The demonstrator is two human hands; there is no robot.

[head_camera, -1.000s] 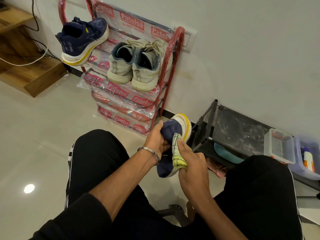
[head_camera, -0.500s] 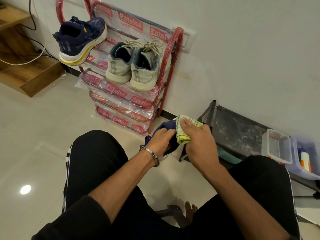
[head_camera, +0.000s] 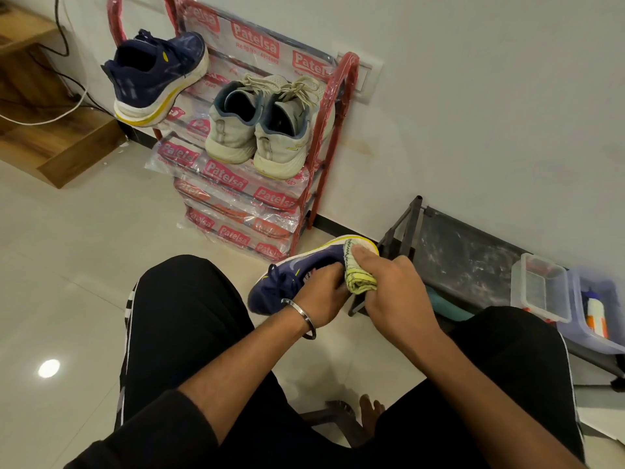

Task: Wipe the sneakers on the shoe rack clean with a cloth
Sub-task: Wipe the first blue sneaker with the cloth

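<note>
Seated person, knees apart at 6 o'clock, work held in the gap between them.

Left hand (head_camera: 323, 294), steel bangle (head_camera: 302, 315) on the wrist, fingers curled round the upper of a navy sneaker (head_camera: 297, 275). The shoe lies on its side, laces toward 9 o'clock and yellow-edged white sole toward 1 o'clock, probably turned so the sole rim faces the cloth.

Right hand (head_camera: 389, 292) has its fingers clamped on a bunched yellow-green cloth (head_camera: 356, 270), pressed against the sneaker near its white sole edge. Judged mid-wipe; the bunching likely gives a firm pad.

At 3 o'clock, a low dark rack (head_camera: 466, 255) against the wall, with a clear tub (head_camera: 541, 289) and a bluish bin (head_camera: 598, 309) holding a bottle.

At 11–12 o'clock, the red shoe rack (head_camera: 334, 106), shelves in printed plastic. Top shelf: the matching navy sneaker (head_camera: 155, 79) overhangs the left end; a pale grey pair (head_camera: 263, 126) sits heels outward. These probably wait their turn.
</note>
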